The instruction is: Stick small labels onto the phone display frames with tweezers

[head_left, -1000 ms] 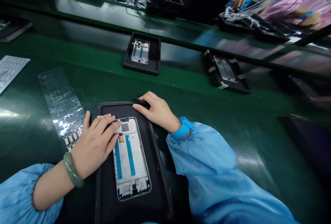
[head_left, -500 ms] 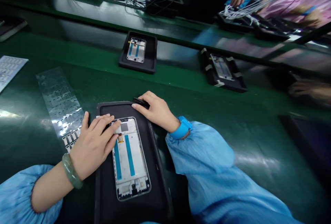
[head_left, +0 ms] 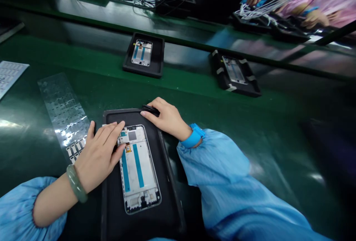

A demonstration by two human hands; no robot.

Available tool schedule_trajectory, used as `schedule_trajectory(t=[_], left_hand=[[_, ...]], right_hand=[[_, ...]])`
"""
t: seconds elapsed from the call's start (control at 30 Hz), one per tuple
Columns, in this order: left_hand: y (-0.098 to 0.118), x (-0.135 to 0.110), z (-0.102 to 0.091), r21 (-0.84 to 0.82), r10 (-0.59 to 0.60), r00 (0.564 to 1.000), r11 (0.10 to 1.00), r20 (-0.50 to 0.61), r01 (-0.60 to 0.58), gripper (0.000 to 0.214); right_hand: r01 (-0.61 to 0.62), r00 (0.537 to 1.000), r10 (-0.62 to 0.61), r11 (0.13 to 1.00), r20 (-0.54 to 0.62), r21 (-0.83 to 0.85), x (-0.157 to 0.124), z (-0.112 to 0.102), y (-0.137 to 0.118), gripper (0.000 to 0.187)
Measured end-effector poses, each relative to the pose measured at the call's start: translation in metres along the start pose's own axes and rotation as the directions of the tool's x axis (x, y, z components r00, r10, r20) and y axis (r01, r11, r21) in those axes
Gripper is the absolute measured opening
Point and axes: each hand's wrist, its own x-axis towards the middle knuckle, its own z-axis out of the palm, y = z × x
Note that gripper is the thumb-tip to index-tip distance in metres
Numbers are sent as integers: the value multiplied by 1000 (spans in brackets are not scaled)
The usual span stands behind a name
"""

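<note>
Well, left fingers [head_left: 114, 133] touch the phone frame [head_left: 147, 167].

A white-and-silver rectangular phone frame [head_left: 141, 174] lies inner side up in a shallow black rectangular tray [head_left: 116, 220] with a raised rim, beside a slim black object [head_left: 150, 109] held at the tray's far right corner.
The frame sits lengthwise, its far end angled slightly left, its dark-notched end nearest the wearer. Two blue strips run along its pale interior; a small orange-gold piece sits by the top of the left strip, below a grey square, and the far left edge is partly hidden. The tray lies flat on the green surface, bare along its right side. The black object is largely covered, its kind unclear.
</note>
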Motion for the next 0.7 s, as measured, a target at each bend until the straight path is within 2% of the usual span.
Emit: schedule_trajectory(t=[0.1, 0.17, 0.23, 0.3, 0.37, 0.43, 0.5, 0.53, 0.6, 0.7], left_hand=[[0, 0, -1, -7, -11, 1000, 1000, 1, 11, 44], [0, 0, -1, -18, -3, 1000, 1000, -4, 3, 39], [-1, 0, -2, -26, 13, 1000, 1000, -7, -13, 34], [-1, 0, -2, -20, 36, 999, 999, -8, -37, 32], [-2, 0, -2, -3, 56, 998, 998, -9, -57, 31], [-2, 0, -2, 6, 66, 998, 998, -10, -66, 31], [-1, 0, -3, 7, 68, 998, 998, -12, -68, 31], [-1, 0, -3, 7, 68, 998, 998, -11, -68, 30], [-1, 0, -3, 10, 68, 998, 998, -7, -68, 30], [0, 0, -3, 15, 65, 998, 998, -3, -65, 30]], right_hand=[[22, 1000, -22, 1000, 11, 20, 0, -1, 0, 25], [57, 998, -53, 995, -42, 81, 1, -3, 0, 22], [91, 976, -51, 979, -210, 184, 1, -7, -1, 19], [109, 915, 39, 935, -402, 339, 0, -13, -4, 23], [121, 871, 166, 840, -463, 528, -1, -18, -11, 30], [96, 900, 240, 706, -364, 701, -4, -18, -20, 39], [21, 954, 229, 595, -195, 803, -9, -14, -32, 43], [-14, 972, 201, 575, -125, 818, -11, -10, -37, 40], [-16, 990, 118, 614, -72, 789, -17, -2, -46, 28], [128, 987, -27, 731, -159, 671, -22, 5, -53, 14]])
